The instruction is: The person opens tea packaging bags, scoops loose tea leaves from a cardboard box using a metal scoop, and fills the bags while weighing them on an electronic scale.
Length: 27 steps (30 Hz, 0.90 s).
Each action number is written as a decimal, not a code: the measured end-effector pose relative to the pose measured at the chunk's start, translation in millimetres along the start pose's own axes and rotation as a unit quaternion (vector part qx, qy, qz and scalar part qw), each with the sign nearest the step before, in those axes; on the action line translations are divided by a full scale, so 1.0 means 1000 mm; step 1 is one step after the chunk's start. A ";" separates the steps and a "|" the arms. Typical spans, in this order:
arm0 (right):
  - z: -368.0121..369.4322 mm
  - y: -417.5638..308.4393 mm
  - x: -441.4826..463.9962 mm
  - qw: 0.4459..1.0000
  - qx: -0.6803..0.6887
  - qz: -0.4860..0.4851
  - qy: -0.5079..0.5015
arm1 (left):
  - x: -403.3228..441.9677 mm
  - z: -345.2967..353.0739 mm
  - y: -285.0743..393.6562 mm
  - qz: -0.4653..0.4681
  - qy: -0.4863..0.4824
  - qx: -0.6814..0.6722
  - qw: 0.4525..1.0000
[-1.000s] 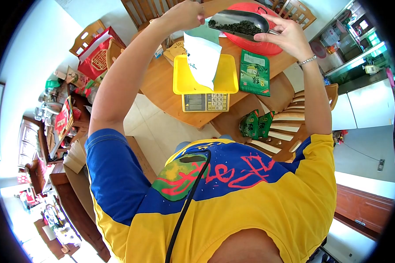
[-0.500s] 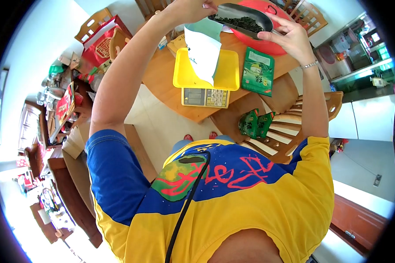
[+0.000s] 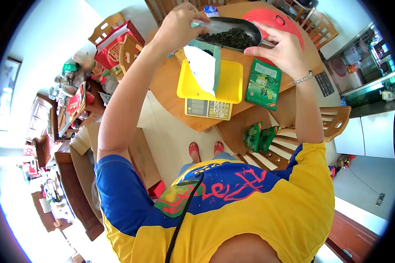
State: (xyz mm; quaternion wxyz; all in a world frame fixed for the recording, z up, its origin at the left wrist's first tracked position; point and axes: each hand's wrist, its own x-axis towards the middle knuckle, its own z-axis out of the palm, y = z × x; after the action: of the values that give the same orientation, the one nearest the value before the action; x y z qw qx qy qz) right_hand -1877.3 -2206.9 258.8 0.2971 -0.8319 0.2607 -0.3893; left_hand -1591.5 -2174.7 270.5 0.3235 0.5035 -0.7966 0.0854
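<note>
My right hand [image 3: 281,49] grips the short handle of a dark metal scoop [image 3: 252,29], thumb below and fingers above. Dark dried tea leaves [image 3: 235,38] lie in the scoop, which points left. My left hand [image 3: 180,25] is closed at the scoop's mouth, with a pale green edge like the pouch's between its fingers. Below the mouth, a white and pale green pouch [image 3: 202,65] stands tilted on the yellow tray [image 3: 230,83] of a digital scale [image 3: 208,109]. Some dark leaves show at its opening; the scoop partly hides it.
A green printed tea bag [image 3: 263,85] lies right of the scale on the wooden table [image 3: 166,83]. Behind it sits a red round lid or tray [image 3: 289,33]. Two green packets [image 3: 260,137] rest on a wooden chair [image 3: 338,125] by the table's near edge.
The view has shifted, so the table and scale appear lower. The scoop's inside shows more, and dark leaves are now visible at the pouch opening. Both hands keep their holds.
</note>
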 end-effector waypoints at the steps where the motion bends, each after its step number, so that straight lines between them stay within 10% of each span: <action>1: -0.002 -0.004 0.003 1.000 -0.005 -0.004 0.003 | 0.004 -0.004 0.008 -0.050 -0.079 -0.045 0.995; 27: -0.018 -0.024 0.017 0.984 -0.147 0.096 -0.042 | 0.021 -0.002 -0.046 0.008 -0.210 -0.040 0.977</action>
State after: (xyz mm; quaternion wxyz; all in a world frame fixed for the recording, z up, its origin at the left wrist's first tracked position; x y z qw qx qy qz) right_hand -1877.4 -2207.2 293.0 0.2186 -0.8533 0.3807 -0.2813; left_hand -1557.0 -2211.4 275.6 0.1679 0.4901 -0.8538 -0.0517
